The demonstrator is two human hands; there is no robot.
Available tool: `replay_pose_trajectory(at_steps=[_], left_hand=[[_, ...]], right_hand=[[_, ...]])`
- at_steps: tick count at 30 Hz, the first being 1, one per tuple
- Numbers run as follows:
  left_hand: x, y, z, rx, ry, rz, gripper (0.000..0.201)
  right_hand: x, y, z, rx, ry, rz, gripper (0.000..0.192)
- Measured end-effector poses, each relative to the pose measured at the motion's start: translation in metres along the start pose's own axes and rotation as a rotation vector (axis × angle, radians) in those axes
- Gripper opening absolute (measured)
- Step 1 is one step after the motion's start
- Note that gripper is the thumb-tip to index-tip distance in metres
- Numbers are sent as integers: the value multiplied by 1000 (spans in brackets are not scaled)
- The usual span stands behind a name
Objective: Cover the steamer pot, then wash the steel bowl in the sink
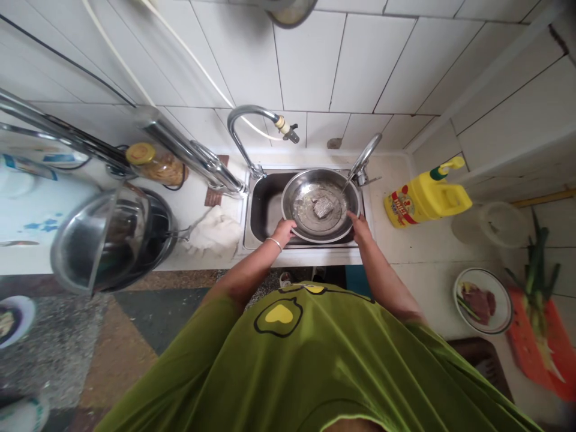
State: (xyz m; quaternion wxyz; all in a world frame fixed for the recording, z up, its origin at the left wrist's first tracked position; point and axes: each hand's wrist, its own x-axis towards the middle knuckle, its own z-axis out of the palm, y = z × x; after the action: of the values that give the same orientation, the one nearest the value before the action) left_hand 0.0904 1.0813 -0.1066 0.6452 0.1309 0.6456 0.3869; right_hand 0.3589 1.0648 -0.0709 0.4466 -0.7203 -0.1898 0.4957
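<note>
A round stainless steel basin (320, 238) rests over the sink (261, 213), with water in it. In its middle lies a silvery, rough-textured lump (323, 207); I cannot make out its kind. My left hand (283, 231) grips the basin's near left rim, and a pale bangle circles that wrist. At the right rim, my right hand (359, 225) holds on too, its fingers curled round the edge. A thin stream of water runs into the basin from the right-hand tap (371, 147).
A second tap (243, 120) arches at the back left. A yellow pump bottle (425, 195) stands right of the sink. Left are a white cloth (213, 231), a lidded pan (112, 234) and a jar (157, 165). Farther right sit a plate of meat (483, 300) and a red board (524, 348) with green onions.
</note>
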Motion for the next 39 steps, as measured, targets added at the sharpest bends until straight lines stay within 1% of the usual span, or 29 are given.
replay_pose_trajectory(at_steps=[2,4,6,7,8,9,10,11,12,13,14,15,17,18,19,20,22,24,25,26,27,29,31,32,33,34,35,37,39], left_hand=[[-3,8,-7,40,-4,-9,43],[-9,18,-11,148,28,79,51],[-18,28,-7,357,68,310,64],[-22,31,-1,500,49,454,71],[-25,33,8,661,-18,588,76],[-27,34,19,830,-131,686,78],[-26,33,33,991,-261,741,78],[-23,32,47,1126,-380,770,78],[-17,32,61,1226,-461,779,78],[-10,32,75,1286,-480,779,79],[0,34,88,1308,-438,774,80],[9,36,102,1296,-361,765,82],[26,42,128,1211,-193,723,87],[32,44,140,1157,-149,692,87],[35,45,152,1101,-147,668,86],[35,43,162,1047,-193,653,82],[27,33,173,944,-394,635,69],[15,20,166,874,-616,584,47],[9,13,155,863,-686,542,34],[5,9,141,868,-713,497,21],[3,6,124,888,-693,452,15],[5,9,90,965,-567,392,26],[13,22,64,1069,-408,410,27],[19,31,57,1110,-341,444,23],[25,40,54,1144,-290,491,19],[31,50,55,1177,-254,544,26],[37,59,60,1213,-231,597,40],[47,72,79,1304,-222,687,69],[53,76,105,1407,-233,748,85]], right_hand=[[-7,6,4,68,-95,212,29],[-11,7,7,74,-100,322,29],[-14,6,9,78,-76,332,30],[-16,4,11,85,-65,323,30],[-18,3,12,93,-63,314,30],[-21,2,13,100,-70,308,30],[-23,0,14,105,-82,298,29],[-26,-1,14,107,-98,284,29],[-29,-1,15,105,-111,270,30],[-32,-1,16,97,-120,257,30],[-35,0,17,86,-129,248,31],[-38,1,18,78,-138,239,32],[-41,5,22,71,-153,227,35],[-42,6,25,75,-163,220,37],[-41,7,27,82,-172,211,40],[-39,8,29,88,-171,202,42],[-32,6,31,90,-154,188,46],[-24,1,29,82,-145,192,48],[-20,-2,26,76,-142,209,47],[-17,-4,22,70,-134,233,46],[-15,-6,19,69,-116,258,45],[-12,-7,13,83,-50,284,45],[-12,-6,10,102,-5,269,46],[-13,-4,9,107,-4,257,46],[-14,-2,10,110,-15,245,46],[-16,-1,10,112,-31,237,45],[-17,1,11,115,-49,230,44],[-20,3,14,125,-81,216,43],[-23,4,16,124,-95,203,44]])
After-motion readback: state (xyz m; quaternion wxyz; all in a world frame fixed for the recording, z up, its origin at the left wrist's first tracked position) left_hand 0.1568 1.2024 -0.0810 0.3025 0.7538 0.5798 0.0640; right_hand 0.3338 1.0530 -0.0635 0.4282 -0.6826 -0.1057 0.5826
